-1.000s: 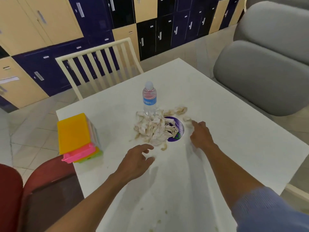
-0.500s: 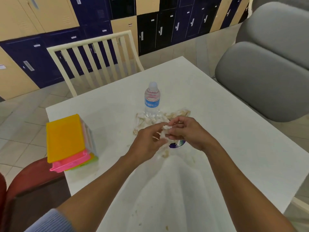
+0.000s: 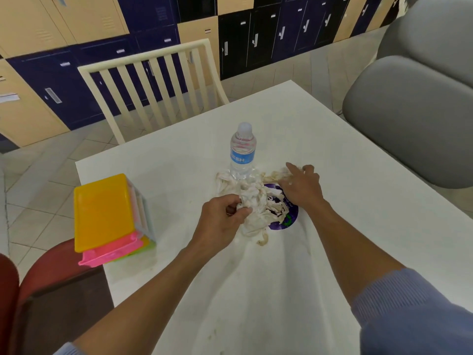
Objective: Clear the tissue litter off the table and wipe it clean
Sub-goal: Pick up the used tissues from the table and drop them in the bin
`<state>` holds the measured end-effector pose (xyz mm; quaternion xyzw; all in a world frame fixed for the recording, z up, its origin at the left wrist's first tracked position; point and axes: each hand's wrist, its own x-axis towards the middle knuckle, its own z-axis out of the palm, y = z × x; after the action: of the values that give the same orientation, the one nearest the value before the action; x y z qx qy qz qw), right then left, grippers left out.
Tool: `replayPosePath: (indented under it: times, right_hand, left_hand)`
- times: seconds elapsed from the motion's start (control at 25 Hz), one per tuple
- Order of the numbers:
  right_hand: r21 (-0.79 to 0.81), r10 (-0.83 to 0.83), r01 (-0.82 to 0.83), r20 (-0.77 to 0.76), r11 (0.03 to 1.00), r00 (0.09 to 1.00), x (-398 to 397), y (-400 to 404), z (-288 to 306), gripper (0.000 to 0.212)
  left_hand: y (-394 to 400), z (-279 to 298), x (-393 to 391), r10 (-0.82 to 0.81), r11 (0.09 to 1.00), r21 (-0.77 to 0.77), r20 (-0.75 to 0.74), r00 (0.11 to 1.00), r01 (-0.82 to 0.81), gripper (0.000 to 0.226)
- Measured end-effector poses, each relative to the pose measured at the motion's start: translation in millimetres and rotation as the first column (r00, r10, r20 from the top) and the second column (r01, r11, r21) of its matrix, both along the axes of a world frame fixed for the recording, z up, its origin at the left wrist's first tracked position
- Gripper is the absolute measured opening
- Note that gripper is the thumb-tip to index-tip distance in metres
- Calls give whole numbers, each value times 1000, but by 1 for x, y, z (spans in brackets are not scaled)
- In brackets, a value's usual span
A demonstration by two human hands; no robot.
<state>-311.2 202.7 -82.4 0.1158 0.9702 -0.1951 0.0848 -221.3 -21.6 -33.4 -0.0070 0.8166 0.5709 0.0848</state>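
A heap of crumpled, stained tissue lies in the middle of the white table, partly covering a round purple sticker. My left hand pinches a wad of tissue at the heap's near left side. My right hand reaches over the far right of the heap, fingers curled down onto loose tissue scraps there. Small brown stains dot the table near me.
A water bottle with a blue label stands just behind the heap. A stack of coloured plastic bins sits at the table's left edge. A cream slatted chair, a grey chair and a red seat surround the table.
My hands first came together over the heap. Now they have parted: my left keeps a wad, my right has moved out to the scraps at the far right.
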Motion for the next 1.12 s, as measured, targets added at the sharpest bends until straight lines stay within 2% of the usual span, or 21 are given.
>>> replayPosePath:
  times: [0.08, 0.12, 0.2, 0.28, 0.44, 0.52, 0.6, 0.72, 0.84, 0.92, 1.0, 1.12]
  right_hand:
    - [79, 42, -43, 16, 996, 999, -4, -5, -2, 38]
    - [61, 50, -49, -11, 997, 999, -3, -6, -3, 30]
    - [-59, 8, -14, -99, 998, 995, 6, -6, -4, 22]
    - [-223, -130, 97, -139, 970, 982, 26, -2, 5, 21]
    - [-508, -319, 205, -147, 837, 936, 85, 11, 37, 12]
    - [-609, -376, 231, -120, 759, 919, 124, 23, 49, 7]
    - [-664, -397, 256, -66, 703, 916, 169, 38, 60, 13]
    - [-693, -418, 298, -6, 657, 909, 242, 74, 74, 13]
    - [-648, -473, 385, 44, 657, 880, 321, 122, 71, 25]
    - [-614, -506, 446, 88, 651, 858, 376, 150, 60, 29]
    - [-567, -513, 486, 127, 665, 849, 428, 172, 45, 29]
    - [-425, -518, 520, 130, 741, 845, 494, 193, 19, 16]
  left_hand:
    - [-1, -1, 2, 27, 1000, -10, 1, 1000, -27, 19]
    - [0, -1, 5, 36, 999, -21, -4, 999, -36, 20]
    - [2, 2, 12, 56, 997, -45, -7, 998, -56, 18]
    - [4, 7, 20, 88, 994, -65, -3, 996, -88, 15]
    - [15, 19, 47, 63, 994, -87, 31, 998, -60, 12]
    - [28, 23, 65, 20, 999, -50, 73, 997, -16, 14]
    - [47, 26, 83, -26, 999, -23, 93, 995, 29, 14]
    - [84, 33, 117, -76, 997, -2, 119, 990, 77, 13]
    - [126, 42, 166, -175, 984, 65, 163, 971, 166, 9]
    - [154, 42, 199, -233, 970, 118, 220, 947, 211, 24]
    - [180, 34, 230, -291, 956, 113, 259, 921, 270, 31]
    - [221, 16, 277, -376, 926, 80, 271, 886, 368, 24]
